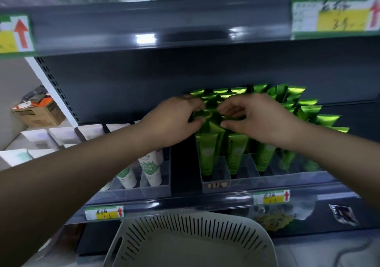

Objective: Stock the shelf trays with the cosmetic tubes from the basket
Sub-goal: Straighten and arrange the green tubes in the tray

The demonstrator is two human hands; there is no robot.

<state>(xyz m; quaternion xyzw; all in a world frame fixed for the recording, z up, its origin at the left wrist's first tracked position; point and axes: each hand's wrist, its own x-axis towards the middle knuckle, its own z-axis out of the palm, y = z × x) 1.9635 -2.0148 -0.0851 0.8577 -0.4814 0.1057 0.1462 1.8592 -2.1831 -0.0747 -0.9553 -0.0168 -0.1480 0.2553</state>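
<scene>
Several green cosmetic tubes stand cap-down in a clear divided shelf tray on the middle shelf. My left hand pinches the crimped top of a green tube in the left rows. My right hand reaches in from the right, its fingers curled over the tops of the neighbouring tubes; what they hold is hidden. The grey slotted basket sits low in front of me, and its visible part shows no tubes.
White tubes with green print stand in a second clear tray on the left. White boxes lie further left. A cardboard box sits beyond the shelf end. Price labels line the shelf edges. The upper shelf overhangs.
</scene>
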